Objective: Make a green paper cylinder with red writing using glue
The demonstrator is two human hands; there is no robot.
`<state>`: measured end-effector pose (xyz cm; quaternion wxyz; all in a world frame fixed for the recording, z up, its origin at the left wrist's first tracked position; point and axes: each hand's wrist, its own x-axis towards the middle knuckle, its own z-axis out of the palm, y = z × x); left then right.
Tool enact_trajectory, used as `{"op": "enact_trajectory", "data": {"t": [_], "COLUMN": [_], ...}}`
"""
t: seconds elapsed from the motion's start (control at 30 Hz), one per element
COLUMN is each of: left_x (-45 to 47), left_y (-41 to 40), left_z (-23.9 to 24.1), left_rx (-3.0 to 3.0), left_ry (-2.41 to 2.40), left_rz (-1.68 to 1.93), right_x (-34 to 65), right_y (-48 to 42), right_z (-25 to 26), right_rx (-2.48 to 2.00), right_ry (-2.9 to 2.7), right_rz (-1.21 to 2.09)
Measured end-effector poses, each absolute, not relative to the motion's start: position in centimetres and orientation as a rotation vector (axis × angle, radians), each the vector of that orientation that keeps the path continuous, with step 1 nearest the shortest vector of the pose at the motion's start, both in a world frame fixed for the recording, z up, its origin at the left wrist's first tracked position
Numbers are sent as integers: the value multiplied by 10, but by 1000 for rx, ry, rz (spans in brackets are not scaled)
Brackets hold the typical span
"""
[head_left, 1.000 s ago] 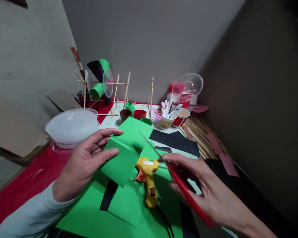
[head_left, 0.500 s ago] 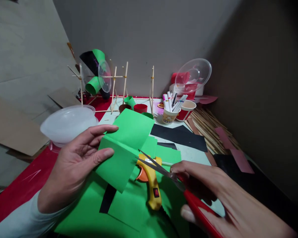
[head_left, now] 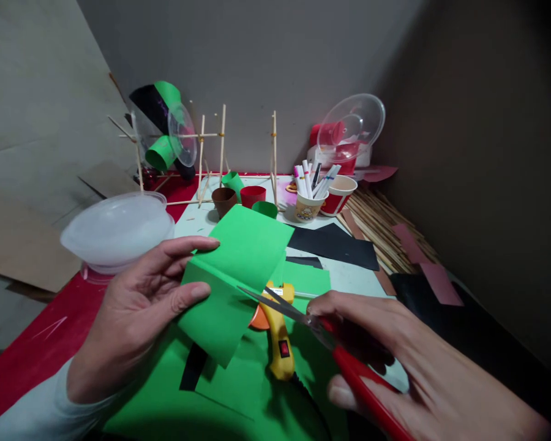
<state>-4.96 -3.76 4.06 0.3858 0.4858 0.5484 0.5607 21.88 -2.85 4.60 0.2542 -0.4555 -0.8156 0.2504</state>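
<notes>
My left hand [head_left: 142,306] pinches a folded sheet of green paper [head_left: 252,245] at its left edge, thumb on the front flap and fingers on the upper flap. In my right hand [head_left: 386,355] is a pair of red-handled scissors [head_left: 349,367]. Their blades are parted and reach the right end of the paper's crease, one blade lying over the front flap. Below the paper, a yellow hot glue gun [head_left: 282,349] with an orange trigger rests on more green paper [head_left: 165,416]. A black paper strip [head_left: 193,367] pokes out under the front flap.
Stick frames [head_left: 223,147] stand at the back, with a green and black paper wheel [head_left: 165,122] at left. Paper rings [head_left: 252,196], a cup of markers [head_left: 308,207] and a red-white cup [head_left: 340,196] sit behind. Plastic lids [head_left: 119,226] lie left; wooden sticks [head_left: 386,226] lie right.
The scissors have moved left onto the green paper's crease, and their blades have closed partway. My left hand keeps its hold on the paper. The whole view has shifted slightly.
</notes>
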Motion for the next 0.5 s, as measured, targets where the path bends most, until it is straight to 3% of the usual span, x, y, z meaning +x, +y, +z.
{"op": "enact_trajectory", "data": {"t": [0.5], "left_x": [-56], "left_y": [-36], "left_z": [32], "left_rx": [1409], "left_ry": [1352], "left_rz": [1268], "right_x": [206], "right_y": [-29], "right_z": [53], "right_rx": [-1242], "right_ry": [-2179], "right_rz": [823]}}
